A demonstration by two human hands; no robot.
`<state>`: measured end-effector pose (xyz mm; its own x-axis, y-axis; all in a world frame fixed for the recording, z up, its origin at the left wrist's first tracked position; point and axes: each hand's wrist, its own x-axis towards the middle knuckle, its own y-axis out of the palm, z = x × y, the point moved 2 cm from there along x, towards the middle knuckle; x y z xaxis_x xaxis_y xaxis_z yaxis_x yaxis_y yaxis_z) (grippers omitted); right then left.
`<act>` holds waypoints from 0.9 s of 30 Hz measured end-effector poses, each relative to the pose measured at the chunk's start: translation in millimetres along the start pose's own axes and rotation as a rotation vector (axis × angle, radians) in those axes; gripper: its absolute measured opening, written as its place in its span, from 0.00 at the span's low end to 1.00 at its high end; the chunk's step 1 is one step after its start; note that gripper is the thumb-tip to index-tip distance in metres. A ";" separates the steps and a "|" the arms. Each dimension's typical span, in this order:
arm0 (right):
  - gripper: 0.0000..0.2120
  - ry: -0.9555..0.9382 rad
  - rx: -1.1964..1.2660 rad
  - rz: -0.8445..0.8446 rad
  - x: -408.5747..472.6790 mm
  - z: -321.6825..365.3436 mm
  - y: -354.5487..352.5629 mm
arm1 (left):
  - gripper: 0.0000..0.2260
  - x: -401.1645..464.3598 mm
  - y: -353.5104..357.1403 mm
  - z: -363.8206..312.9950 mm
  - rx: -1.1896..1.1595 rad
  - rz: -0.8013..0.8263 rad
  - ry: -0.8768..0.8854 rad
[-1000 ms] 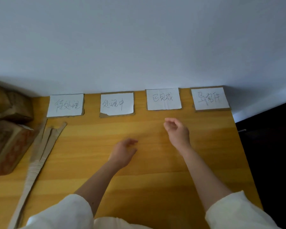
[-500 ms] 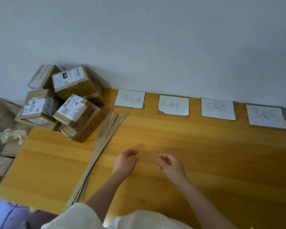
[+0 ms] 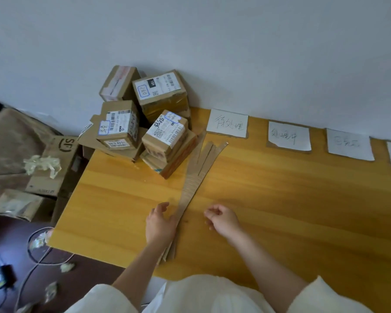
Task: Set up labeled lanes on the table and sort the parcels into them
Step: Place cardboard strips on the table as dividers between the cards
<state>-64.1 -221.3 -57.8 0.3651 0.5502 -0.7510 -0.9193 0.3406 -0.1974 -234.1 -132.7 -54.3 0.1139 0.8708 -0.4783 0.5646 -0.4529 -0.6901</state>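
Four handwritten labels (image 3: 227,123) lie in a row along the far edge of the desk (image 3: 280,199), against the wall; the fourth is cut off by the frame. Between them no lanes are marked out yet. The cardboard strips (image 3: 195,177) meant for that, I judge, lie in a loose bundle running from the near edge toward the first label, fanned apart at the far end. The left hand (image 3: 159,224) rests on the bundle's near part with its grip open, fingers spread flat, holding nothing. The right hand (image 3: 224,219) hovers just beside the strips, fingers loosely curled and empty. The parcels (image 3: 145,123) are heaped at the far left corner, unsorted.

The strips look thin, light and fairly stiff along their length, though liable to bend or slide on the smooth wood. Pinching one near its middle, or pressing it flat and sliding it, should keep it straight. The parcels seem small, taped and rigid, best taken by opposite sides.
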 end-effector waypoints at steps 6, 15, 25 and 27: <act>0.09 0.120 0.031 -0.055 19.8 7.9 43.7 | 0.15 18.4 -6.1 15.9 0.024 0.206 0.037; 0.15 0.142 -0.023 -0.200 35.7 22.0 73.0 | 0.16 27.6 -4.4 17.1 -0.050 0.403 0.121; 0.16 0.100 -0.107 -0.289 37.1 34.7 76.8 | 0.19 31.8 -0.4 19.2 -0.077 0.478 0.123; 0.17 0.076 -0.134 -0.308 35.0 34.5 75.9 | 0.20 32.2 1.0 20.5 -0.068 0.491 0.122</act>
<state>-116.0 -149.8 -77.2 0.6214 0.3771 -0.6868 -0.7804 0.3762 -0.4995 -246.6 -109.0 -81.5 0.4714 0.5758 -0.6679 0.4719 -0.8046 -0.3605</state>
